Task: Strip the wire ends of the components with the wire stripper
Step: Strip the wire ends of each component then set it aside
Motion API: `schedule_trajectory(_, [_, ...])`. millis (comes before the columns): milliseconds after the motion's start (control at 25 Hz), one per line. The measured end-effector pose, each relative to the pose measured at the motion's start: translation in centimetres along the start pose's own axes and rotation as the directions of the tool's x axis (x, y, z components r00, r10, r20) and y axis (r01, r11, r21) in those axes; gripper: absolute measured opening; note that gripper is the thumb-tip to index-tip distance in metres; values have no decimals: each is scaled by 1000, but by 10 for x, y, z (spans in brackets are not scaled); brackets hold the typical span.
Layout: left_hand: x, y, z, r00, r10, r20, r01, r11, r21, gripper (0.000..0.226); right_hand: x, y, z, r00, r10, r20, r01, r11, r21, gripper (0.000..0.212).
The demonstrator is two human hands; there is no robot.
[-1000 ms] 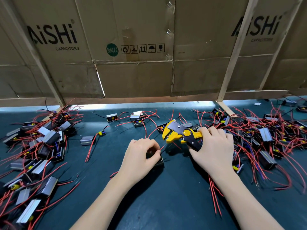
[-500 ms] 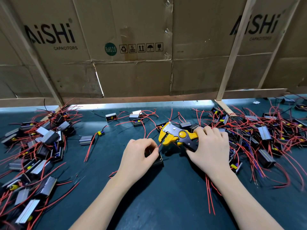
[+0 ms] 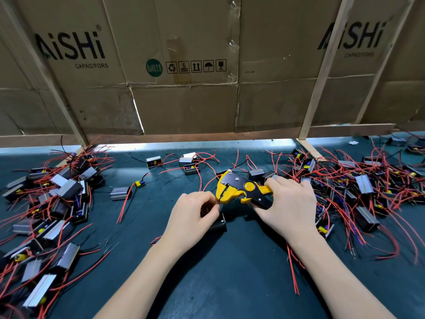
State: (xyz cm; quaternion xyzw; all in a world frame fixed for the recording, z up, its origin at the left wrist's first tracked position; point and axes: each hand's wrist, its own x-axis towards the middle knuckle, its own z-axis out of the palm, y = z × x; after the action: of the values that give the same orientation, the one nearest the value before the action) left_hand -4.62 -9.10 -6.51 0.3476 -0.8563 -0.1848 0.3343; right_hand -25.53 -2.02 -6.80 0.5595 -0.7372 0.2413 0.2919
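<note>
On the counter (image 3: 230,284), one heap of wired components (image 3: 53,203) lies at the left and another heap (image 3: 358,187) at the right. Between them the left hand (image 3: 190,217) sits beside the wire stripper (image 3: 239,188), with the right hand (image 3: 289,203) on its handles. Cardboard sheets (image 3: 184,100) stand behind.

The wire stripper (image 3: 239,188) is yellow and black; wires (image 3: 340,203) are red and black; the surface (image 3: 230,284) dark teal; cardboard (image 3: 184,107) brown with black print.

Workshop: component piles (image 3: 53,199), cardboard partition (image 3: 184,104)
</note>
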Motion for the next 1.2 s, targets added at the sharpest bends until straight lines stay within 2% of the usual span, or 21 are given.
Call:
schedule_trajectory(160, [0,0,-1,1000,8,6,-8,1000,-13,14,0,-3,-4,999,28,37,-28,1000,1,51])
schedule_trajectory(240, [1,-1,-2,1000,6,6,-6,999,-32,13,0,-5,-5,998,64,13,-64,998,15,55])
schedule_trajectory(360, [-1,-2,-2,1000,6,14,-6,1000,4,11,-3,-3,1,998,60,-15,-60,998,-5,50])
schedule_trajectory(480, [-1,-3,-2,999,-44,24,45,999,-20,7,-3,4,5,991,131,4,-131,990,-50,52])
schedule_trajectory(560, [0,-3,-4,999,-48,13,48,998,-43,18,-3,8,7,986,166,17,-164,984,-68,52])
schedule_trajectory(640, [0,-3,-3,1000,-17,11,17,1000,-2,20,-4,11,8,987,160,12,-158,984,-84,50])
schedule_trajectory(800, [0,-3,-1,997,-66,30,65,998,24,3,-3,9,7,989,143,40,-138,983,-120,51])
schedule_trajectory(960, [1,-4,0,996,-83,15,83,996,24,7,-3,8,7,988,141,69,-129,980,-150,56])
schedule_trajectory(1200, [1,-5,-1,999,-47,20,47,999,-3,7,-4,3,7,994,98,49,-88,982,-166,51])
